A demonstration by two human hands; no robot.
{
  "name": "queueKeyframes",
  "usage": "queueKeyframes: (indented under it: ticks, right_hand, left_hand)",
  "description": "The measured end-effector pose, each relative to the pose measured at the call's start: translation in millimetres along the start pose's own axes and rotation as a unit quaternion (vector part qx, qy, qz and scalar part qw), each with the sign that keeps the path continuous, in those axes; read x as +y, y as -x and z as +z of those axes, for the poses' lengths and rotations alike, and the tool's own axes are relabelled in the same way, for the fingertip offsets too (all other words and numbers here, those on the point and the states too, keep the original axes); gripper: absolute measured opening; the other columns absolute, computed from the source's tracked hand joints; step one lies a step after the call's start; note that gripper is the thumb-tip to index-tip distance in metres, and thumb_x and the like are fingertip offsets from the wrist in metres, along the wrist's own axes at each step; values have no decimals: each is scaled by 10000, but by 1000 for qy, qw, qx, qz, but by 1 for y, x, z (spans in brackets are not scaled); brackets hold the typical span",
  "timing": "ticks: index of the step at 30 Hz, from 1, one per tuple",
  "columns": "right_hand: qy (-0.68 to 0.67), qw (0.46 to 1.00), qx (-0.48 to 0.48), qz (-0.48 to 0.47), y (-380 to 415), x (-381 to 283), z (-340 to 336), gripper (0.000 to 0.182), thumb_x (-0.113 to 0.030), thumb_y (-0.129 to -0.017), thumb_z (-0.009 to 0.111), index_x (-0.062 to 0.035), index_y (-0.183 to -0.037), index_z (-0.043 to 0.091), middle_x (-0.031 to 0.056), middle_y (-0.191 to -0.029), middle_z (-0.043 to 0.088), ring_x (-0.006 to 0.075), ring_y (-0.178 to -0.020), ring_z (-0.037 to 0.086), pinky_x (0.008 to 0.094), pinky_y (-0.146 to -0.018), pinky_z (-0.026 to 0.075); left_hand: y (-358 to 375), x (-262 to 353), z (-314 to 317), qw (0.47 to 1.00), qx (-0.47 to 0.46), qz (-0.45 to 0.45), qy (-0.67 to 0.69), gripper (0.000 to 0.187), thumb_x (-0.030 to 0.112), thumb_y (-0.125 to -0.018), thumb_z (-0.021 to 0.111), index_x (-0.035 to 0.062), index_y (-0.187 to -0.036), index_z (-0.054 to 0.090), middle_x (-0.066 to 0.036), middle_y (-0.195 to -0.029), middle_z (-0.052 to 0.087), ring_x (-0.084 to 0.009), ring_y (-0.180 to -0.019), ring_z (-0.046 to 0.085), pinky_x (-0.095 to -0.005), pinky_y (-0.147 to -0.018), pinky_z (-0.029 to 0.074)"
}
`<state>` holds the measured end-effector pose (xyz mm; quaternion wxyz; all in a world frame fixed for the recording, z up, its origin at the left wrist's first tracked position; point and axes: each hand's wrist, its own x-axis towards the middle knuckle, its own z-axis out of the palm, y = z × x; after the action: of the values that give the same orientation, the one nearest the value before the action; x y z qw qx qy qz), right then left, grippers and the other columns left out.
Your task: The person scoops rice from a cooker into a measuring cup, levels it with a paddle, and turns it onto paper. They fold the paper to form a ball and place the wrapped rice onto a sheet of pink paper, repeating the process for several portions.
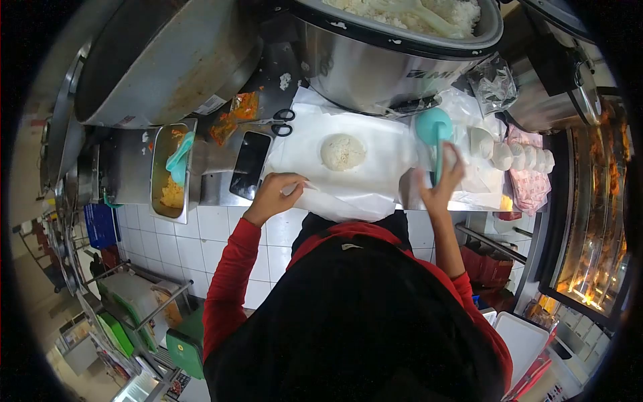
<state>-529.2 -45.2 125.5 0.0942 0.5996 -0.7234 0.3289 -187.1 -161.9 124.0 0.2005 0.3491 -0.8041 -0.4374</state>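
Note:
A rounded mound of rice (343, 152) rests on a sheet of white paper (301, 144) on the counter. My left hand (276, 195) pinches the near left edge of the paper between thumb and fingers. To the right lies a teal scoop (432, 126), its handle pointing toward me. Around that handle is my right hand (442, 182), slightly blurred, with thumb and fingers apart; no firm grip on the scoop shows. Black-handled scissors (282, 122) and a dark phone (251, 165) lie left of the paper.
A large rice cooker (385, 63) full of rice stands behind the paper, beside a big metal pot (167, 67). At left, a steel pan (156, 179) holds yellow food and a teal utensil. Several white cups (502, 155) and pink paper packs (529, 181) lie at right.

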Motion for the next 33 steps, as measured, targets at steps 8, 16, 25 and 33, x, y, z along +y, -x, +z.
queueKeyframes:
  ticks: [8,16,25,33]
  right_hand:
    - [-361,876,-320,2,11,-35,23,398,-187,-769,711,-13,-1114,616,162,-1099,622,294,-1049,576,359,-909,422]
    - [-387,794,-424,200,9,-10,12,414,-298,-947,519,43,-720,580,69,-568,462,121,-591,438,296,-563,373]
    - [-363,833,-388,153,44,-3,4,453,-324,-952,507,27,-667,535,24,-515,361,91,-535,347,292,-491,313]
    - [-324,870,-192,318,39,-20,53,501,-301,-974,464,9,-589,386,22,-534,293,84,-548,277,307,-466,257]
  left_hand:
    - [-13,10,-7,996,-9,-77,-34,138,65,-767,596,7,-883,643,-135,-783,660,-254,-704,657,-291,-659,492]
    - [-6,-4,-23,992,-67,-85,69,210,11,-771,622,-9,-977,658,-116,-907,685,-165,-833,653,-275,-769,490]
    - [20,-29,-21,989,-88,-10,115,240,20,-784,640,9,-1022,670,-103,-1005,684,-208,-949,638,-319,-837,478]
    - [4,-36,42,951,217,-161,147,279,212,-891,616,-64,-847,611,-75,-683,585,-88,-686,513,-263,-637,433]
